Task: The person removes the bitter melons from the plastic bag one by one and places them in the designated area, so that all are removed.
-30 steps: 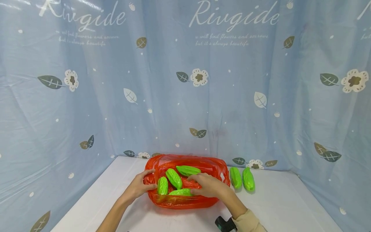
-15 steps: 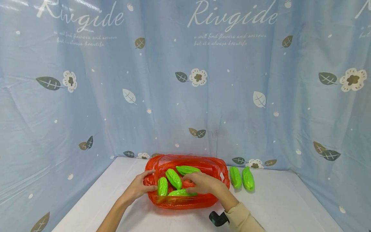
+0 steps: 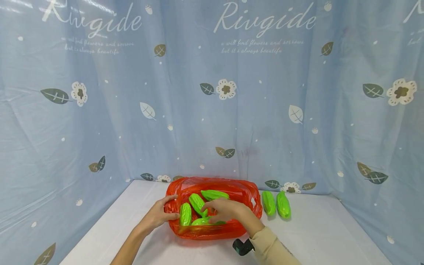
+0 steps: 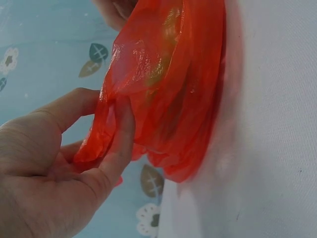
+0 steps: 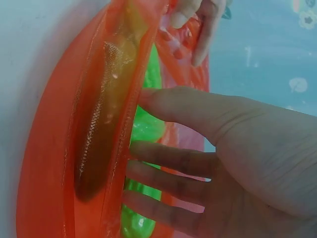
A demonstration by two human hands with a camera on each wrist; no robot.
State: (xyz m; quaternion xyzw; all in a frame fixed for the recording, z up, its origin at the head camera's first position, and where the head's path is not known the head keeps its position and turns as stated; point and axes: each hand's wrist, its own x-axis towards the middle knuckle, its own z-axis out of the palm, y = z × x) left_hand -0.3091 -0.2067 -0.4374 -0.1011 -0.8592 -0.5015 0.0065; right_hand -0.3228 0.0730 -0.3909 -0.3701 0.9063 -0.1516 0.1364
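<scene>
A red plastic bag (image 3: 212,233) lies with its mouth spread wide, and several green bitter melons (image 3: 186,214) are inside. My left hand (image 3: 155,214) pinches the bag's left rim between thumb and fingers; in the left wrist view the thin film (image 4: 163,74) passes between them. Inside the bag's mouth, my right hand (image 3: 228,210) hovers over the melons with its fingers extended. The right wrist view shows those fingers beside a green melon (image 5: 148,121), not curled round it. One more melon (image 5: 106,129) shows dimly through the red film.
Two more bitter melons, one (image 3: 268,203) close to the bag and another (image 3: 283,204) beside it, lie on the white table (image 3: 318,235) to the right. A blue patterned curtain (image 3: 251,121) encloses the back and sides. A black device (image 3: 243,247) sits at my right wrist.
My right hand has moved left inside the bag, from its right part toward the middle melons. The left hand keeps its place on the rim.
</scene>
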